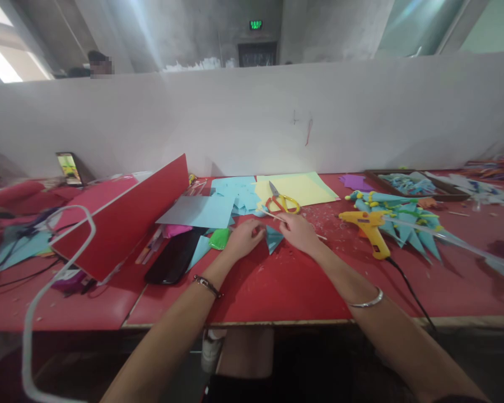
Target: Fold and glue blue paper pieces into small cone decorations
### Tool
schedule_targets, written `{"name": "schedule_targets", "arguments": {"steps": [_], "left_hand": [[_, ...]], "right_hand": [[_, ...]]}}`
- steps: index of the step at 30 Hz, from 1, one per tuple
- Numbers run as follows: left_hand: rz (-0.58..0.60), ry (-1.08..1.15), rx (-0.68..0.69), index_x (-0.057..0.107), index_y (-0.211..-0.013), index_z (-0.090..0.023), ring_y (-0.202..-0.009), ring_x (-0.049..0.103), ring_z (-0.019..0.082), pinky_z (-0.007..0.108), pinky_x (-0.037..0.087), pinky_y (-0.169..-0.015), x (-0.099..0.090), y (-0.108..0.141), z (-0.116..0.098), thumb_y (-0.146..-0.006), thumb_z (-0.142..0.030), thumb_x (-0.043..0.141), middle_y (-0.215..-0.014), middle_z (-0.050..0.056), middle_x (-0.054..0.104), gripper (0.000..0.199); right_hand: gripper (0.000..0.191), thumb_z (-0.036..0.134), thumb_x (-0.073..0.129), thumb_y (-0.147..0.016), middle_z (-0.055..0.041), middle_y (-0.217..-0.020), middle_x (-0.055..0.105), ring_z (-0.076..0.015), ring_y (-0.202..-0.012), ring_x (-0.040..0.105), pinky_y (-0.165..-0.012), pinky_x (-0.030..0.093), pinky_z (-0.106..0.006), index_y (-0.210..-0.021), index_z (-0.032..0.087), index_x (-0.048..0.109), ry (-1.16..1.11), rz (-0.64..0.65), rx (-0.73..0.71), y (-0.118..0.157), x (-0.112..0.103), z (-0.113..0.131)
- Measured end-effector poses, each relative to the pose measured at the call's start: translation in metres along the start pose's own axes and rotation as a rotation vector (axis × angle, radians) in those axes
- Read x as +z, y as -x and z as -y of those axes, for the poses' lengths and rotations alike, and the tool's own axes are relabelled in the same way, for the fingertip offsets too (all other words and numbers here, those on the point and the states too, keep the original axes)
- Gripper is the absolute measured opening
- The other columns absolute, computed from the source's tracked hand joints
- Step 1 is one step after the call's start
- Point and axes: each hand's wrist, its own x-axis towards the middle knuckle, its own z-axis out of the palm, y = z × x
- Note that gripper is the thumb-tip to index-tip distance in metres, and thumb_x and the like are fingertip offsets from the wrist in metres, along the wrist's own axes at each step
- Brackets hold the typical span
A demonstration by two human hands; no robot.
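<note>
My right hand (299, 232) is closed on a thin pale stick (270, 212), whose upper end points left and looks pale yellow. The fingers of my left hand (246, 240) are curled together. Whatever they pinch is too small or hidden to make out. A folded blue paper piece (274, 240) lies between my hands, near the left fingertips. Just beyond my right hand, scissors (285, 202) with orange and yellow handles rest on pale yellow paper (308, 187). A bright green lump in clear wrap (219, 239) sits beside my left hand.
A yellow glue gun (368, 229) lies right, before blue paper cones with yellow bits (407, 221). Behind them stands a brown tray (445, 193). At left are a black phone (174, 260), a grey-blue sheet (197, 211) and a leaning red board (130, 224). A white partition (235, 123) closes the back.
</note>
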Motion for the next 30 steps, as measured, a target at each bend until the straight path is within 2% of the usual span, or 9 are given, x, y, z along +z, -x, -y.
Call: {"name": "schedule_targets", "arguments": {"steps": [5,10,13,17,20,22,26,30], "left_hand": [[0.064,0.078,0.056,0.057,-0.097,-0.019,-0.073,0.050,0.015,0.025,0.039,-0.066,-0.003,0.003,-0.007,-0.078,-0.034,0.048,-0.084,0.003,0.057,0.026],[0.082,0.055,0.097,0.058,-0.094,-0.021,-0.071,0.050,0.014,0.024,0.038,-0.063,0.000,0.002,-0.004,-0.077,-0.027,0.050,-0.083,0.003,0.058,0.020],[0.077,-0.031,0.063,0.058,-0.077,-0.018,-0.064,0.048,0.014,0.024,0.035,-0.059,0.004,0.000,0.002,-0.076,-0.024,0.050,-0.070,0.002,0.057,0.011],[0.037,-0.044,-0.021,0.052,-0.064,-0.018,-0.057,0.045,0.013,0.023,0.030,-0.053,0.003,0.000,0.003,-0.075,-0.027,0.051,-0.061,0.000,0.053,0.014],[-0.055,-0.029,-0.077,0.048,-0.062,-0.018,-0.054,0.043,0.012,0.023,0.027,-0.051,0.000,0.000,0.001,-0.073,-0.027,0.051,-0.058,-0.002,0.049,0.014],[-0.114,-0.029,-0.086,0.045,-0.060,-0.019,-0.053,0.041,0.012,0.023,0.026,-0.051,-0.002,0.000,-0.001,-0.073,-0.025,0.050,-0.057,-0.002,0.047,0.015],[-0.145,-0.033,-0.044,0.042,-0.059,-0.019,-0.054,0.040,0.011,0.023,0.027,-0.051,-0.003,0.001,-0.004,-0.071,-0.019,0.047,-0.057,-0.003,0.045,0.013],[-0.141,-0.037,0.041,0.040,-0.060,-0.019,-0.056,0.040,0.011,0.023,0.028,-0.053,-0.004,0.002,-0.009,-0.073,-0.019,0.045,-0.060,-0.002,0.045,0.014]], "right_hand": [[0.023,0.010,0.041,-0.074,-0.0053,-0.091,0.063,-0.0161,-0.083,0.055,-0.066,0.035,-0.023,-0.090,0.018,0.056,0.039,0.119,-0.042,0.002,0.003,-0.002],[0.020,0.012,0.043,-0.074,-0.0048,-0.085,0.063,-0.0149,-0.074,0.055,-0.060,0.033,-0.022,-0.086,0.018,0.057,0.020,0.187,-0.062,0.004,0.003,0.001],[0.021,0.011,0.041,-0.074,-0.0047,-0.086,0.063,-0.0147,-0.075,0.055,-0.060,0.033,-0.022,-0.086,0.018,0.057,0.008,0.160,-0.057,0.004,0.003,0.001],[0.021,0.013,0.040,-0.076,-0.0053,-0.086,0.063,-0.0149,-0.076,0.055,-0.063,0.035,-0.022,-0.089,0.018,0.056,-0.021,0.064,-0.006,0.002,0.005,-0.003],[0.018,0.024,0.038,-0.081,-0.0032,-0.075,0.062,-0.0140,-0.068,0.054,-0.059,0.034,-0.022,-0.084,0.019,0.055,-0.086,-0.002,0.050,0.000,0.005,-0.003],[0.023,0.034,0.038,-0.083,-0.0013,-0.067,0.060,-0.0131,-0.063,0.053,-0.056,0.033,-0.022,-0.078,0.019,0.055,-0.164,-0.027,0.061,0.000,0.005,-0.001],[0.034,0.045,0.037,-0.081,0.0007,-0.060,0.055,-0.0111,-0.057,0.048,-0.053,0.031,-0.021,-0.066,0.018,0.052,-0.333,-0.029,0.039,0.003,0.005,0.004],[0.029,0.040,0.043,-0.077,0.0025,-0.056,0.050,-0.0096,-0.054,0.043,-0.052,0.030,-0.021,-0.061,0.017,0.049,-0.438,-0.015,0.008,0.003,0.008,0.005]]}}
